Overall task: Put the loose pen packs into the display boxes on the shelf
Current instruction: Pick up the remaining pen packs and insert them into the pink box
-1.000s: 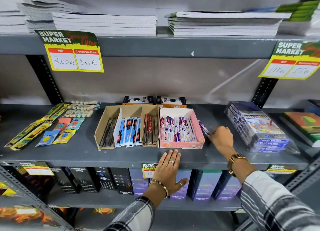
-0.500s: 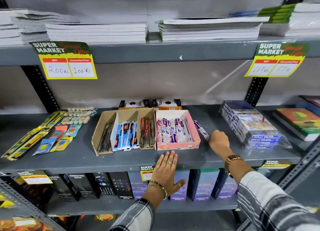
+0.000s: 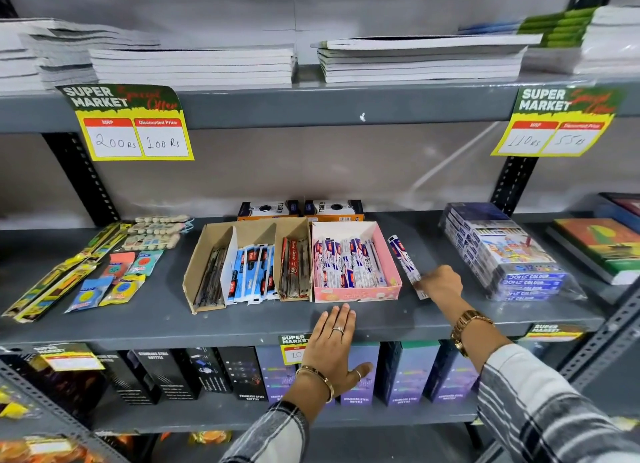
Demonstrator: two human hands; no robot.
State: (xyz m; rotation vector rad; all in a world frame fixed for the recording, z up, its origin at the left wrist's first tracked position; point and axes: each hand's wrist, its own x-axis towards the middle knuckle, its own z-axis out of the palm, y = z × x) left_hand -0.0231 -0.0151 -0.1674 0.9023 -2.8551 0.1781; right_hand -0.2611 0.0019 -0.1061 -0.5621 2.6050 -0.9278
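A pink display box (image 3: 356, 292) on the grey middle shelf (image 3: 242, 324) holds several white-and-blue pen packs. Left of it a brown cardboard display box (image 3: 194, 275) has three compartments with dark, blue-white and red-brown pen packs. One loose white-and-blue pen pack (image 3: 403, 261) lies on the shelf just right of the pink box. My right hand (image 3: 441, 284) pinches its near end. My left hand (image 3: 334, 344) lies flat, fingers spread, on the shelf's front edge below the pink box.
A wrapped stack of colour-pencil boxes (image 3: 502, 254) sits right of the loose pack, books (image 3: 602, 244) beyond it. Flat stationery packets (image 3: 104, 272) lie at the left. Two small boxes (image 3: 301, 209) stand behind the display boxes. Notebooks fill the upper shelf, bottle boxes the lower one.
My right hand has slid from beside the pink box toward the shelf's front, and the loose pack beside the box shows more fully. My left hand stays on the shelf edge.
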